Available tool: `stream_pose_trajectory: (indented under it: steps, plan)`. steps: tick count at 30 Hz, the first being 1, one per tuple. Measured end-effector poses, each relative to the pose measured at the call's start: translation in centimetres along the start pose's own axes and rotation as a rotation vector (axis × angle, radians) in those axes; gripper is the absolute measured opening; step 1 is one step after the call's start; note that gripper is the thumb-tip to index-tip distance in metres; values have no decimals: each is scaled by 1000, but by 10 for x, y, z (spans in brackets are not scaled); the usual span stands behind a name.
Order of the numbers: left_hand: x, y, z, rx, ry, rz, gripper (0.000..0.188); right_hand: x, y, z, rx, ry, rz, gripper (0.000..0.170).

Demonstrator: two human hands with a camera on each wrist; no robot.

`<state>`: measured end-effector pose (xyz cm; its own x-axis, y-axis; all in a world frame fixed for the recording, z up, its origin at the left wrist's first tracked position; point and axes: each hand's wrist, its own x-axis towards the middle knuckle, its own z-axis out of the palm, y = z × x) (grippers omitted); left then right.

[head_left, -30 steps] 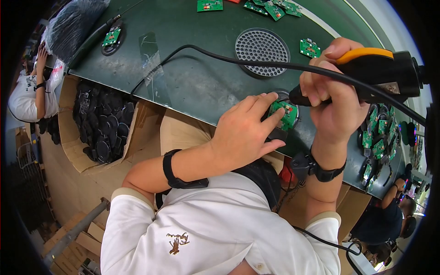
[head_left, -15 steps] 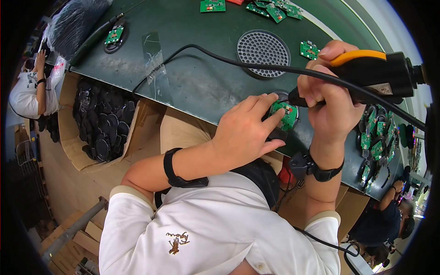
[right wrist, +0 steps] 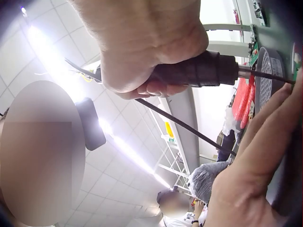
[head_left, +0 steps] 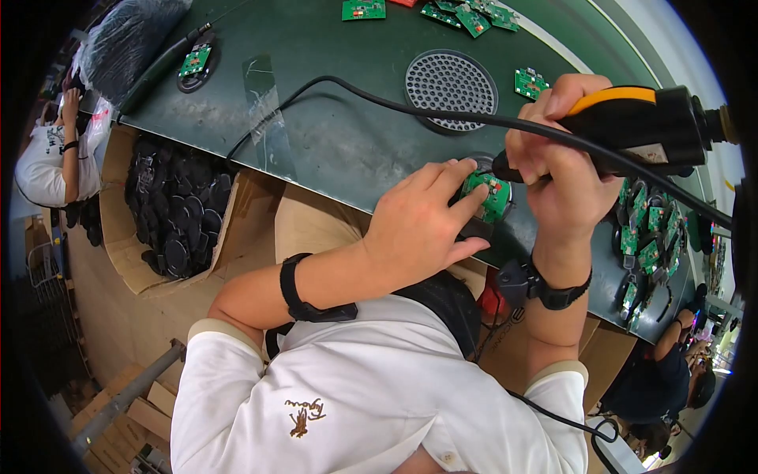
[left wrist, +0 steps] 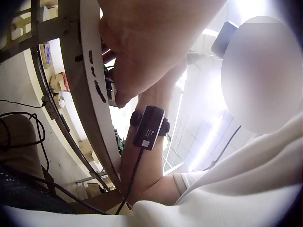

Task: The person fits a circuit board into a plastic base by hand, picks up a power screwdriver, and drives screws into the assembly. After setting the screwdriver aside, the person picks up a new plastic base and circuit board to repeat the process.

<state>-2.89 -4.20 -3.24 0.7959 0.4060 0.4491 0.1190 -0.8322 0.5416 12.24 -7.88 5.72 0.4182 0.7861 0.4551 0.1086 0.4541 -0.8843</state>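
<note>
My left hand (head_left: 418, 225) lies at the table's near edge, index and middle fingertips pressing on a green circuit board (head_left: 496, 199) in a round dark part. The thumb is stretched out beside a black piece below the board. Gripped in my right hand (head_left: 564, 170) is a black power screwdriver (head_left: 643, 130) with an orange strip, its nose at the board's upper edge. The right wrist view shows curled fingers round the driver's dark body (right wrist: 194, 71) and a thin shaft reaching toward the left hand (right wrist: 251, 165). In the left wrist view, the left hand (left wrist: 147, 47) hides most of the board.
A perforated round tray (head_left: 452, 88) stands beyond the hands. Loose boards (head_left: 474, 17) lie at the far side and a pile of them (head_left: 649, 229) at the right. A black cable (head_left: 379, 96) crosses the table. A carton (head_left: 118, 237) of black round parts stands at the left.
The right hand and the screwdriver have shifted slightly left and toward the body, with the nose still by the board. The left hand has stayed almost where it was.
</note>
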Motion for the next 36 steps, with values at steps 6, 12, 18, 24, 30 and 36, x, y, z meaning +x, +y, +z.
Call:
stream_pose_trajectory:
  steps: [6,12,18,24,30,36]
  plan:
    - [-1,-1,0,1,-6,7,64,2,15,-16,210,-54,-70,29]
    - [1,1,-5,17,-51,6,67,14,-11,-26,254,-31,-156,35]
    - [22,-5,-16,-55,-180,-17,86,40,-19,-60,-19,87,-198,39]
    - [42,-3,-19,49,-345,33,94,53,-27,-73,-101,157,-237,31]
    - [58,5,-20,-29,-401,81,88,41,-19,-80,-107,189,-117,26]
    - [115,25,2,-185,-434,70,90,26,-24,-98,-436,89,-16,52]
